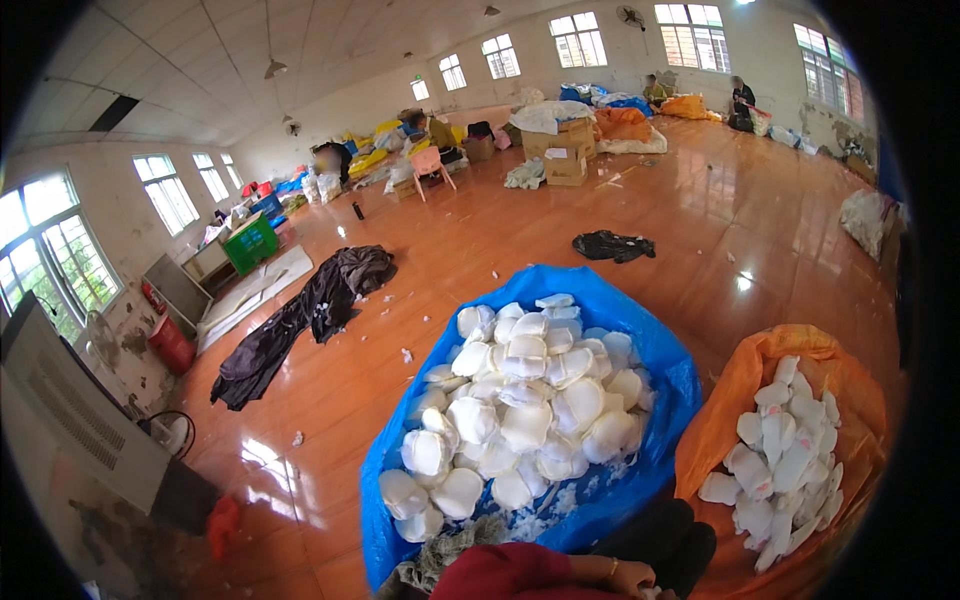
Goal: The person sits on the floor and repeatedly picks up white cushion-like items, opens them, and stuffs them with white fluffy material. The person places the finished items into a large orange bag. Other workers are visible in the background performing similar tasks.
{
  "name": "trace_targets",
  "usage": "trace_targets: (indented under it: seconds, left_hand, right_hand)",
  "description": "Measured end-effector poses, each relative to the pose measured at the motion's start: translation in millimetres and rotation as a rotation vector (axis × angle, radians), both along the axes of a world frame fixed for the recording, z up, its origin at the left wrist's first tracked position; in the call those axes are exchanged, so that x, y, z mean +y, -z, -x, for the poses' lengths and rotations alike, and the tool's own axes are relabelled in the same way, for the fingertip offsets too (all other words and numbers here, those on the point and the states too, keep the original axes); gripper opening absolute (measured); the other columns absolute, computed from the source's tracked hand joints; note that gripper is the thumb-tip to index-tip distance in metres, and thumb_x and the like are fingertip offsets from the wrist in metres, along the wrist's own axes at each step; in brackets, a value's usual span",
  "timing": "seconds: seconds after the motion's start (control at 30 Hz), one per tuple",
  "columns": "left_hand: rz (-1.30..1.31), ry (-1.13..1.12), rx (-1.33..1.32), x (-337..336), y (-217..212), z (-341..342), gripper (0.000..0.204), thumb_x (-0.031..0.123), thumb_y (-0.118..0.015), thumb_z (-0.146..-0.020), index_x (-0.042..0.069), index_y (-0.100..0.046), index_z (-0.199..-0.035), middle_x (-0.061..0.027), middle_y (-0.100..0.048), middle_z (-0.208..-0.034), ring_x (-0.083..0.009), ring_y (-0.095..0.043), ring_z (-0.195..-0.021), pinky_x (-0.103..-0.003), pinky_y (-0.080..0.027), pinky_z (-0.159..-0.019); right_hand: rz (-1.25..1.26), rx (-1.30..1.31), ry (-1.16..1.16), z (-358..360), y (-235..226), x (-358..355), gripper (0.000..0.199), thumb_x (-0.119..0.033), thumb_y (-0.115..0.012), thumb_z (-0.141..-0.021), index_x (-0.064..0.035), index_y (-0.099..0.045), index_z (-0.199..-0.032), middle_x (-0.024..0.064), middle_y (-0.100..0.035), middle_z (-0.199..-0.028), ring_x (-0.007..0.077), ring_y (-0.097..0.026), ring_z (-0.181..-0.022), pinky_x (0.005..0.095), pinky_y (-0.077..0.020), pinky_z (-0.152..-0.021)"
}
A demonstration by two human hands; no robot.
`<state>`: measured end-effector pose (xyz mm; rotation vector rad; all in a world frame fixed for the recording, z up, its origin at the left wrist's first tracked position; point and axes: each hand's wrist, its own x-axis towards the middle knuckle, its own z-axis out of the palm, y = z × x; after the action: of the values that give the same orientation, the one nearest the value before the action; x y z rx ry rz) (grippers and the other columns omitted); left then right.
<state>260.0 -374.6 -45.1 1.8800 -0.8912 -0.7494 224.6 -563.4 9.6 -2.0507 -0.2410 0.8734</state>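
My left hand, at the end of a red sleeve with a thin bracelet at the wrist, is at the lower edge beside my dark trousers. Its fingers look curled by something small and whitish, and the lower edge cuts them off. My right hand is out of the picture. In front lies a spread blue plastic sheet or sack, heaped with white, rounded, cup-like pads. To the right, an orange woven sack gapes around a pile of slimmer white pads, some folded.
Dark crumpled cloth and a black plastic bag lie on the shiny reddish floor. A grey cabinet-like unit stands at left. Cardboard boxes, a pink chair, and several people among sacks are farther back.
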Motion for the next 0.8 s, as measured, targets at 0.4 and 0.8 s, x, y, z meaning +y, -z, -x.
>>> trace_targets:
  seconds: [0.4, 0.8]
  left_hand:
    - [0.216, -0.218, -0.273, 3.8, -73.4, 30.8, 0.021, 0.029, -0.067, -0.073, 0.013, -0.067, -0.086, -0.0137, -0.060, -0.084, -0.0328, -0.057, -0.074, -0.043, -0.045, -0.065]
    - [0.032, -0.553, -0.317, -2.9, -62.6, 59.4, 0.017, -0.003, -0.056, -0.066, 0.003, -0.045, -0.077, -0.0124, -0.047, -0.073, -0.0318, -0.049, -0.070, -0.040, -0.041, -0.060]
  right_hand:
    - [-0.273, 0.187, 0.070, 1.5, 20.5, -20.2, 0.030, -0.019, -0.072, -0.075, -0.0045, -0.056, -0.096, 0.0016, -0.057, -0.084, 0.0106, -0.052, -0.074, 0.0280, -0.0466, -0.063]
    - [-0.101, -0.514, 0.081, 43.6, -44.0, 0.1, 0.047, -0.023, -0.076, -0.068, -0.0024, -0.050, -0.102, 0.0138, -0.052, -0.095, 0.0301, -0.053, -0.090, 0.0348, -0.0452, -0.075]
